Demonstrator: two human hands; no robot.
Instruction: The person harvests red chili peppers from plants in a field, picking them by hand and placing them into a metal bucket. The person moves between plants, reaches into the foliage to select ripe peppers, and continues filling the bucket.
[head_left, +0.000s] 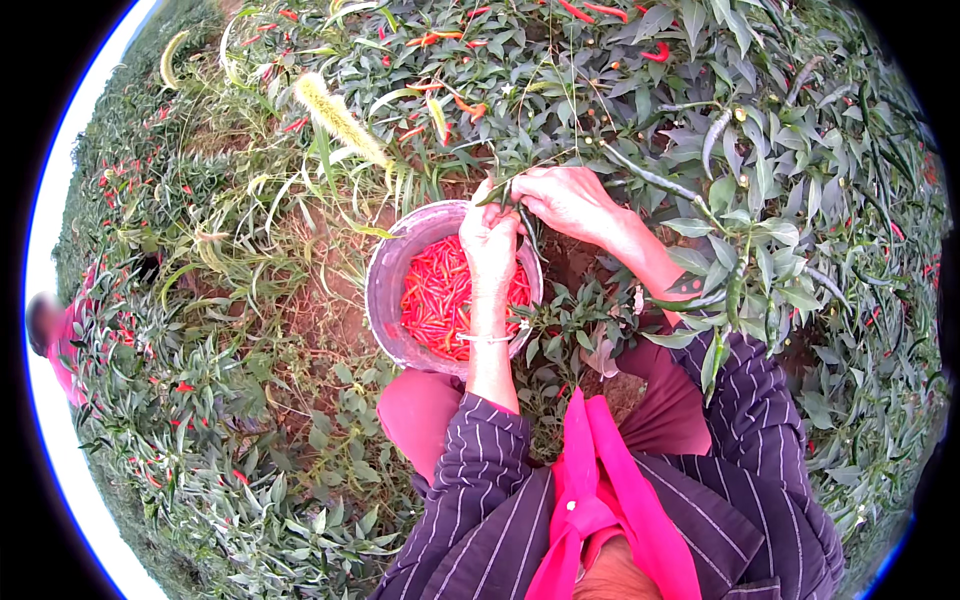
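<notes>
My left hand (491, 236) reaches over the bucket, its fingers curled around part of a chili pepper sprig (493, 195) with green leaves. Close on its right, my right hand (566, 201) pinches the same sprig with its fingertips. A dark green pod (529, 225) hangs just below the fingers; what lies inside the curled fingers is hidden. Beneath my left hand and forearm stands a worn, round plastic bucket (381, 300). Many slender red chili peppers (435, 300) lie in it, partly covered by my forearm.
Chili plants (645, 90) with red pods crowd the far side. A branch with green pods (739, 277) overhangs my right forearm. Grass with bristly seed heads (337, 116) and bare soil (337, 300) lie left of the bucket. Another person (64, 349) is among plants at far left.
</notes>
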